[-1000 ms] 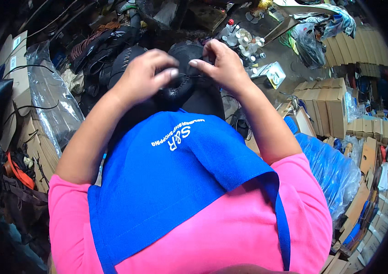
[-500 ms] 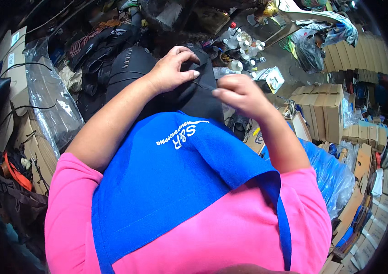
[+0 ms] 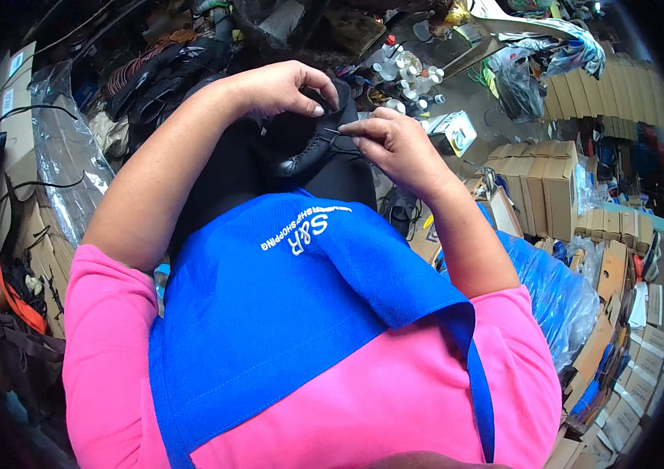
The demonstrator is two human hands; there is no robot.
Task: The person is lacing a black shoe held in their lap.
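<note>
A black boot or shoe (image 3: 307, 158) rests on my dark-clothed lap, its row of eyelets or stitching facing up toward my right side. With curled fingers my left hand (image 3: 289, 90) grips the raised upper edge of the shoe; part of the opening below is in shadow. Beside the eyelets, my right hand (image 3: 394, 142) pinches a thin dark lace (image 3: 340, 148) between thumb and forefinger, its narrow, pale-looking end pointing at the shoe. Loose lace curls below those fingertips. A blue apron (image 3: 269, 305) covers my front.
Several white bottles (image 3: 406, 74) and a rectangular can (image 3: 453, 131) stand on the floor ahead. Cardboard boxes (image 3: 539, 187) and a blue plastic-wrapped bundle (image 3: 547, 285) are at my right. Clear plastic sheeting (image 3: 70, 156) leans against cardboard at the left. Dark material lies ahead left.
The shoe has turned so its eyelet side and opening show. My left hand has shifted forward along its edge. My right hand has moved left and forward, close to the eyelets.
</note>
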